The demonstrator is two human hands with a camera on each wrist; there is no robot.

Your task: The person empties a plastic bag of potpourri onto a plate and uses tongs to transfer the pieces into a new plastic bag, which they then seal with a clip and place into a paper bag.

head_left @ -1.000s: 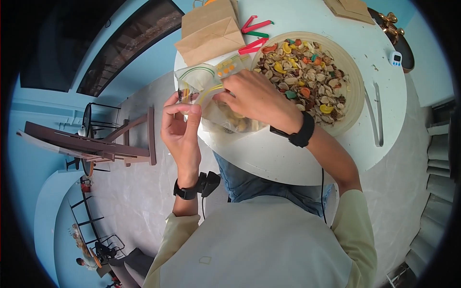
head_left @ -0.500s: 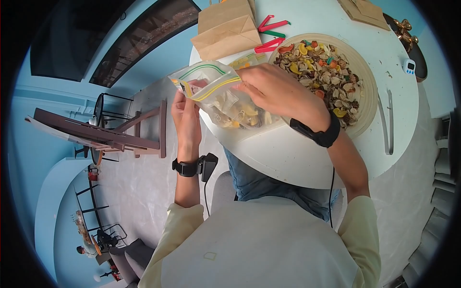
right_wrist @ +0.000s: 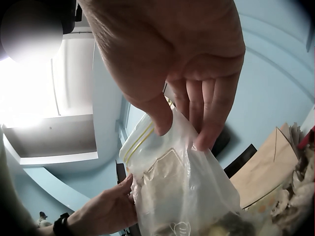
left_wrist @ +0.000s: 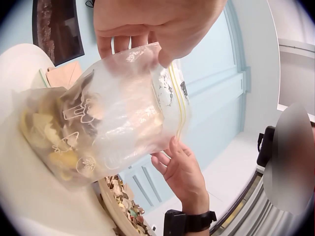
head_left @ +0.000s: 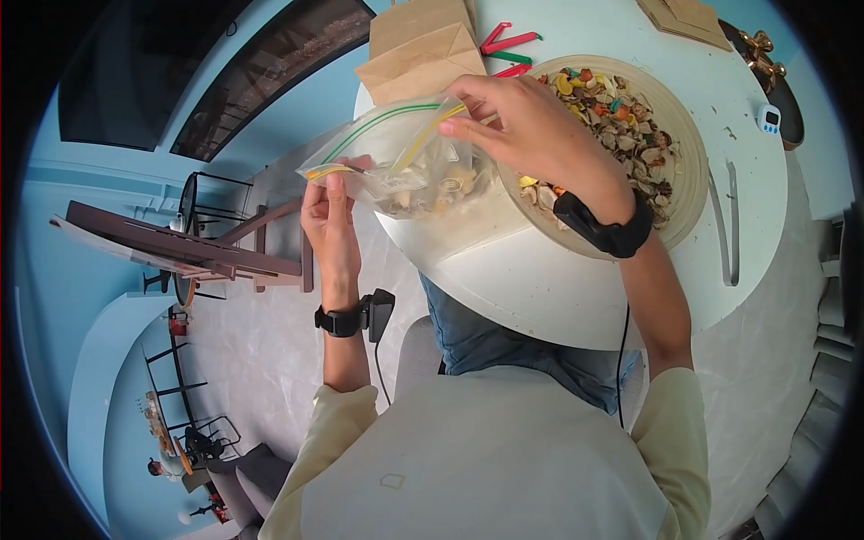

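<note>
A clear zip bag [head_left: 423, 184] with a green and a yellow seal line is held up between both hands, its mouth spread apart. My left hand [head_left: 331, 229] pinches the mouth's left corner between thumb and fingers. At the opposite corner, my right hand [head_left: 553, 135] pinches the rim. Yellow and brown dried pieces lie in the bottom of the bag [left_wrist: 98, 118], seen in the left wrist view. In the right wrist view the bag [right_wrist: 167, 182] hangs below the right hand [right_wrist: 177, 59].
Right of the bag, a round woven tray [head_left: 688, 180] holds many mixed dried pieces. Metal tongs [head_left: 725, 225] lie on the white table [head_left: 513, 297]. Behind are a brown paper bag [head_left: 418, 58], red and green clips [head_left: 513, 42], a small white timer [head_left: 769, 118] and more brown paper [head_left: 688, 22].
The hands have moved apart, stretching the bag's mouth wider. My right hand has shifted from the bag's near side up to its far right corner.
</note>
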